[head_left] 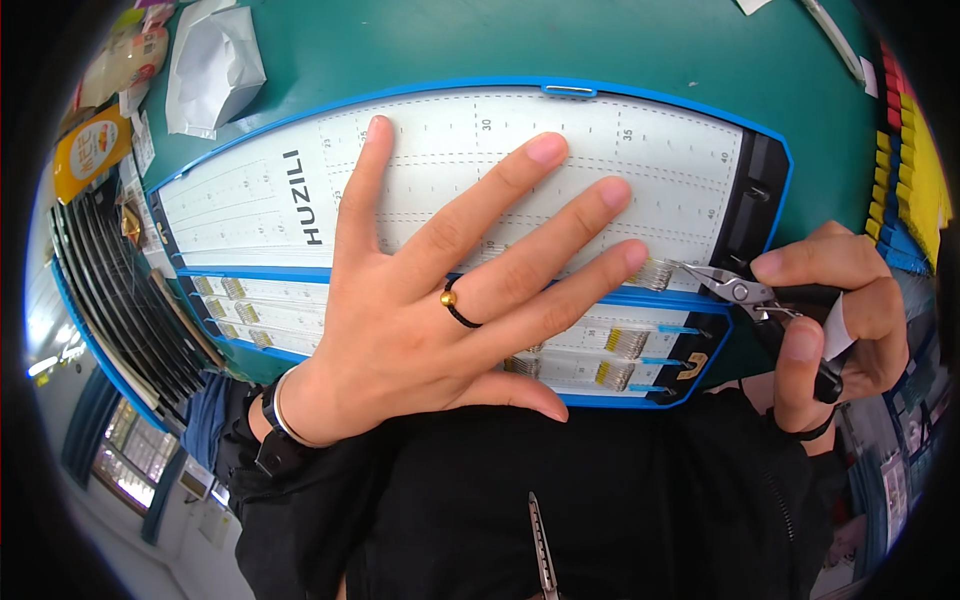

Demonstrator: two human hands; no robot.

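Note:
My left hand (pixel 420 270) lies spread over an open, long blue case (pixel 560 83), palm down and fingers apart. White boards (pixel 430 130) with dashed lines line both halves of the case. In my right hand (pixel 860 310) is a pair of small cutting pliers (pixel 738 290) with dark grips, held at the case's right end. Their pointed tips meet a bundle of thin metal hooks (pixel 655 273) beside my left little finger. More hook bundles with yellow parts (pixel 626 344) sit in the near half. My left palm hides the middle of the case.
The case rests on a green table (pixel 400 45). A crumpled white packet (pixel 215 70) and an orange-yellow package (pixel 92 158) are at the left, above a row of dark curved strips (pixel 115 290). Yellow blocks (pixel 915 165) line the right side. A slim metal clip (pixel 542 545) shows against my black clothing.

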